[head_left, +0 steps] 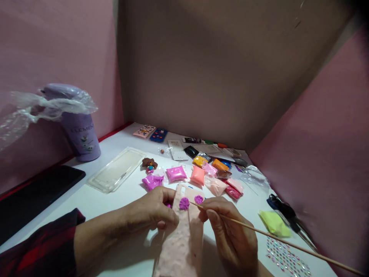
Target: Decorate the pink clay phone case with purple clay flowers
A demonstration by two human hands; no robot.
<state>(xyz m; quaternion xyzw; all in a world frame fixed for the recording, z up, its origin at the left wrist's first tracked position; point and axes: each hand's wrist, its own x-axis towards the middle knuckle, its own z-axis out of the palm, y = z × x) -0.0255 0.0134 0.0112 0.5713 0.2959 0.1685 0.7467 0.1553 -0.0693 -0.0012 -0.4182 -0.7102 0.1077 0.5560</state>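
Observation:
A phone case (pixel 180 246) covered in pale pink clay lies in front of me, its camera cutout at the far end. Two purple clay flowers, one on the left (pixel 184 203) and one on the right (pixel 198 199), sit near that end. My left hand (pixel 157 209) grips the case by its left edge, thumb on top. Between the fingers of my right hand (pixel 230 227) is a long thin wooden skewer (pixel 259 231). The skewer's tip reaches the gap between the flowers; whether it touches the left one I cannot tell. Some purple clay shows behind my left fingers.
Beyond the case lie several clay packets, including a magenta one (pixel 177 174) and a coral one (pixel 197 175). A clear plastic tray (pixel 117 169), a black phone (pixel 43 200) and a purple tumbler (pixel 82 134) are left. Scissors (pixel 291 219), a yellow packet (pixel 275 223) and rhinestones (pixel 285 256) lie right.

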